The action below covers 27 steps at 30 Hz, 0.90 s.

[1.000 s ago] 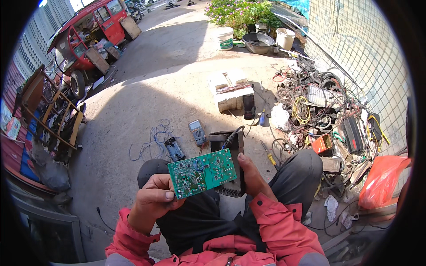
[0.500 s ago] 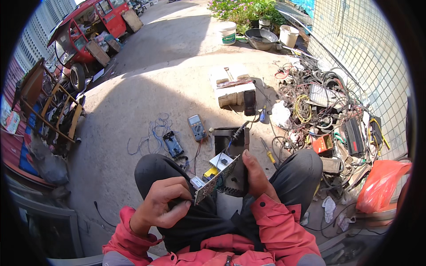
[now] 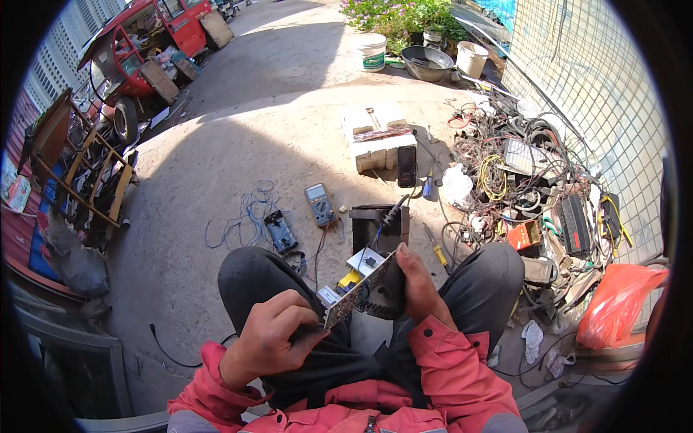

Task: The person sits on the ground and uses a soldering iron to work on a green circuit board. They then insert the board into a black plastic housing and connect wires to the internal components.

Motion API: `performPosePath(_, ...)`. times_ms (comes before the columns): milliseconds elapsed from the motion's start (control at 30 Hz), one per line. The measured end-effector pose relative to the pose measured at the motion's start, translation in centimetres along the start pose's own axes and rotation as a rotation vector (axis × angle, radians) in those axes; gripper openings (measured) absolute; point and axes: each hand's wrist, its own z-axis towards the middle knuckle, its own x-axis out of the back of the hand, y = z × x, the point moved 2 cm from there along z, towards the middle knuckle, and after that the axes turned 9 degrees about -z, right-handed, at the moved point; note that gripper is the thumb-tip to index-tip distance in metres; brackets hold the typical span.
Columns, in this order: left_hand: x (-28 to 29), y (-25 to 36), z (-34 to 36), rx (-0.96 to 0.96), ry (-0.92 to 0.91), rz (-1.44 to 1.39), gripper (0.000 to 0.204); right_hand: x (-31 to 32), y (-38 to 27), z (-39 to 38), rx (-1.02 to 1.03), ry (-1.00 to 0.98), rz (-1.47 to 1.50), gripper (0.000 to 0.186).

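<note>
A circuit board stands tilted above my lap, carrying a silver heat sink and a yellow component. My left hand is closed, its fingertips pinching the board's lower left corner. The open black case lies behind and under the board, with a black cable at its far end. My right hand grips the case's right side, thumb up beside the board's upper end; its other fingers are mostly hidden.
A multimeter and a dark blue-grey housing with thin wires lie ahead. A phone leans on a white foam block. Screwdrivers lie to the right, beside a heap of cables. A red bag sits farther right.
The board's lower corner has shifted slightly right, and my left hand has followed it, its fingers turning inward at the corner. My right hand stays on the case.
</note>
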Motion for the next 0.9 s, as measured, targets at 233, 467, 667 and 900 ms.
performPosePath(233,-0.2,-0.2,-0.5,-0.059,0.153,0.092,0.033,-0.2,-0.8,-0.5,-0.010,-0.018,-0.112,0.045)
performPosePath(467,-0.5,-0.3,-0.6,-0.226,0.077,0.274,0.058,-0.7,-0.9,-0.5,0.030,0.026,-0.180,0.056)
performPosePath(667,-1.3,-0.8,-1.0,-0.158,0.165,0.317,0.064,-0.4,-1.2,-0.7,0.037,0.046,-0.161,0.050)
performPosePath(900,-1.6,-1.1,-1.0,-0.146,0.221,0.376,0.059,-0.1,-1.5,-0.7,0.085,0.021,-0.160,0.049)
